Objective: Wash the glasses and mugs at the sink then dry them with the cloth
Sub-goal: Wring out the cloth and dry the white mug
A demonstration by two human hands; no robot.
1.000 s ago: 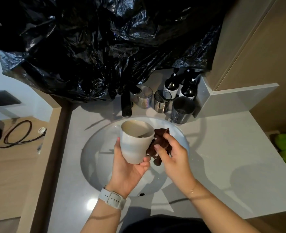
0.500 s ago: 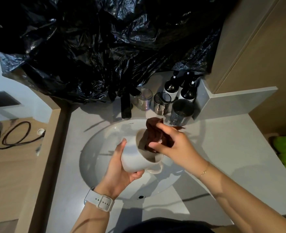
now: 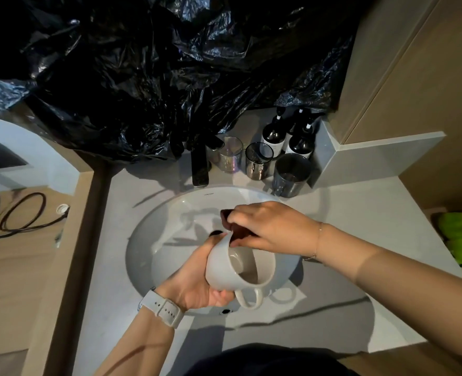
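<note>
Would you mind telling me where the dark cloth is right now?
In the head view, the dark cloth is pinched in the right hand at the mug rim, over the sink.

White mug (image 3: 224,270) — dark brown cloth (image 3: 228,215) — black bag (image 3: 143,77).

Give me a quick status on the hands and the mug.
Left hand grips white mug, tilted over sink. Right hand pinches dark cloth at rim. Nothing in the way.

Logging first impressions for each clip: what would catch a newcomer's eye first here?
The white mug, tilted over the sink, gripped by the left hand while the right hand holds a dark cloth at its rim. Behind, crumpled black plastic looms above three glasses.
</note>
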